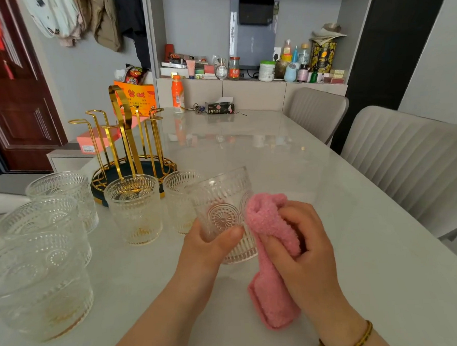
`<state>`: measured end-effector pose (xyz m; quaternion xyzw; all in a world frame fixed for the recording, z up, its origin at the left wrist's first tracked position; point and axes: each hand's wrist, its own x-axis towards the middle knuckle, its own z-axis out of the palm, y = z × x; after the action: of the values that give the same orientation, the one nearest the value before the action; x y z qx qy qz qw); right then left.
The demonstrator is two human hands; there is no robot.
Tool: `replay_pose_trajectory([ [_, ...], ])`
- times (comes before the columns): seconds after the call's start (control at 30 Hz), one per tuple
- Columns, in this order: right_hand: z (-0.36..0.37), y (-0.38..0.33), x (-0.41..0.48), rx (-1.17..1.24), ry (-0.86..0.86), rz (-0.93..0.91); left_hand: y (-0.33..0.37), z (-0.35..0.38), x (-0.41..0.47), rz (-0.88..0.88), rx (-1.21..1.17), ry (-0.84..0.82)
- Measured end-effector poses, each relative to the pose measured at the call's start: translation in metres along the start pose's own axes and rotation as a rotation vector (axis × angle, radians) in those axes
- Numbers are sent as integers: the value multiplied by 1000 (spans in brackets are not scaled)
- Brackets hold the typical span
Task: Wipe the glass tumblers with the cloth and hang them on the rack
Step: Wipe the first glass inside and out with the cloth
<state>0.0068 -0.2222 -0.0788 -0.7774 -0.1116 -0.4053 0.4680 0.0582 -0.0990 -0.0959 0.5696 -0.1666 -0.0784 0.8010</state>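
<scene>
My left hand grips an embossed glass tumbler upright, just above the table. My right hand holds a pink fluffy cloth and presses it against the tumbler's right side; the cloth's tail hangs down to the table. Several more matching tumblers stand on the left, among them one in front of the rack and a large near one. The gold rack with hooked arms stands behind them on a dark round base, with nothing hanging on it.
The pale glossy table stretches ahead. An orange bottle, keys and a tissue pack sit at its far end. Two grey chairs line the right side. A cluttered shelf fills the back wall.
</scene>
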Motion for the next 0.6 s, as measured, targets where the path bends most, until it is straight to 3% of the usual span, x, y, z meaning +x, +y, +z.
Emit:
replay_pose_trajectory([
  [0.13, -15, -5, 20, -62, -23, -78, -1, 1, -2, -54, 16, -110],
  [0.3, -9, 1, 23, 353, -18, 414, 4, -1, -7, -63, -60, -218],
  [0.37, -8, 4, 17, 402, -43, 494, 4, -2, -6, -68, -87, -213],
  [0.43, -11, 5, 10, 357, -54, 427, 4, -3, -5, -62, -106, -190],
  [0.6, -12, -4, 3, 9, -11, -18, 2, 0, -3, -62, -4, -139],
])
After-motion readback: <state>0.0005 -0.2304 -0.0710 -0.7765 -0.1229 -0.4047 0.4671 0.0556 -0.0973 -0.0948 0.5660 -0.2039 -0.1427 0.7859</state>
